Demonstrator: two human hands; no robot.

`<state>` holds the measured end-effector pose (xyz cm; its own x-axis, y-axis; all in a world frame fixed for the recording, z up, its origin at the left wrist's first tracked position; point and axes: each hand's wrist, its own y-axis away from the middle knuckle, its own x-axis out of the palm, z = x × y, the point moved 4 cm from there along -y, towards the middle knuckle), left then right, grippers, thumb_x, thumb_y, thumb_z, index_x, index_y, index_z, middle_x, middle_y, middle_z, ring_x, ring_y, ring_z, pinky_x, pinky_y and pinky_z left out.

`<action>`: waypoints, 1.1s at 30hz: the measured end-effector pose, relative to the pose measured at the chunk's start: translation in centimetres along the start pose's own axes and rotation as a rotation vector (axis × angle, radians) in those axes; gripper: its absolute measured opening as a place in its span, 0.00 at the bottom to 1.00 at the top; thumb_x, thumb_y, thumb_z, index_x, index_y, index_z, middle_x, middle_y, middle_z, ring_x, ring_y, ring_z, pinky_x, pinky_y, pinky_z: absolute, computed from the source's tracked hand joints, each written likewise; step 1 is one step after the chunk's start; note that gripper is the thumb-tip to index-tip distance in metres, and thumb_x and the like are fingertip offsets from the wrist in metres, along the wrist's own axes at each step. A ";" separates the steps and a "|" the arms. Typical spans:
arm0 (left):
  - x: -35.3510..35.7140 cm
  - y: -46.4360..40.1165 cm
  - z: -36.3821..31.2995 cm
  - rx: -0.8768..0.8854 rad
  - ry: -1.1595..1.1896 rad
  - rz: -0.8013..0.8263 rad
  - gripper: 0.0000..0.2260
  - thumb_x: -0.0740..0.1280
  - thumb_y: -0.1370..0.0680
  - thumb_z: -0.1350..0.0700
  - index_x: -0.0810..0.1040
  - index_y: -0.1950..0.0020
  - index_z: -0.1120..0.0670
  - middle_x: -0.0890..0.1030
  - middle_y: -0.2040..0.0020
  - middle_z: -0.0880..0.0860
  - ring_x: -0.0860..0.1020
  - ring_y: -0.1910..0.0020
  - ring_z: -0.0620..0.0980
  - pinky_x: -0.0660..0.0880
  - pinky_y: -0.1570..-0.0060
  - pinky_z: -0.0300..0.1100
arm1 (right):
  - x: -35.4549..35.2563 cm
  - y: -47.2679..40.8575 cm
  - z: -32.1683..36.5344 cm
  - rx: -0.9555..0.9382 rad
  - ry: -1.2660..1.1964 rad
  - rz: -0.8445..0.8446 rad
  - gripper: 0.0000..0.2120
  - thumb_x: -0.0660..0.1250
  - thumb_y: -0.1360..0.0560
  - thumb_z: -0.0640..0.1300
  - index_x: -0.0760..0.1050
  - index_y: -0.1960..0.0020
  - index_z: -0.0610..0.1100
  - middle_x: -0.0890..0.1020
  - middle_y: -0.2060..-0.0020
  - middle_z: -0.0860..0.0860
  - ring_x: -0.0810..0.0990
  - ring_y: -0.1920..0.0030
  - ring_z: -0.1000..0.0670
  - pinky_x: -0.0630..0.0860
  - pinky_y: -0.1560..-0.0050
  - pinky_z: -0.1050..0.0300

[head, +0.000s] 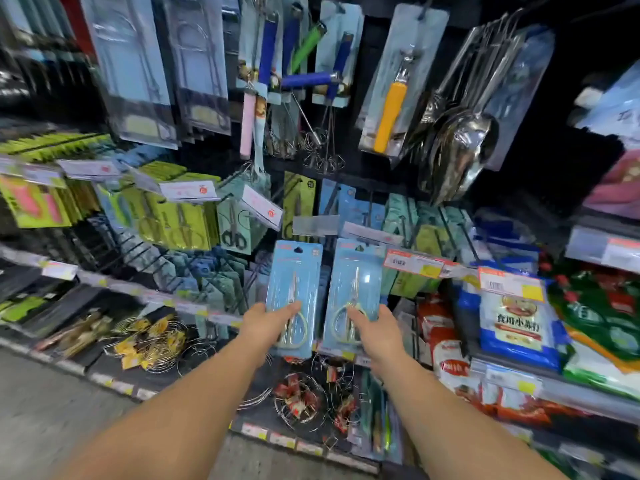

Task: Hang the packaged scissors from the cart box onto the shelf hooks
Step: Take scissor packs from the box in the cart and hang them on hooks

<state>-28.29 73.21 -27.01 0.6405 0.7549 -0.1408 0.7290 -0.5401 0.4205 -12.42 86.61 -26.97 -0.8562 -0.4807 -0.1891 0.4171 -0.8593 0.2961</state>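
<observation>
Store shelving: a dark back panel (374, 174) with hooks carrying carded scissors (235, 220), whisks (322, 147) and spoons (460, 147); the lower shelf (114, 372) bears wire racks (152, 341); the right shelf (554, 386) bears food bags (516, 323).

Two scissors packs (293, 299) side by side

The far shelf wall is crowded with hanging packs. Ahead of the two raised scissors packs (293, 296) (353, 292), the way is barred by clear price-tag holders (316, 225) and black hooks (370, 211) — only narrow gaps are left between them. To the right, passage is blocked by stacked bags (516, 320); to the near left, open floor (52, 420) is offered.
</observation>
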 end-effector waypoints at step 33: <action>3.6 -1.6 1.2 0.024 -0.029 0.174 0.11 0.75 0.27 0.49 0.76 0.54 0.53 0.84 0.53 0.53 0.82 0.54 0.51 0.78 0.48 0.49 | 0.3 0.2 -2.6 0.199 0.105 0.460 0.15 0.70 0.25 0.51 0.75 0.40 0.48 0.84 0.47 0.49 0.84 0.51 0.48 0.78 0.47 0.52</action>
<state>-26.82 76.33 -29.26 0.7641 0.6382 -0.0941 0.6119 -0.6709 0.4189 -11.81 85.86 -29.41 -0.5584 -0.8250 -0.0870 0.6686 -0.5096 0.5415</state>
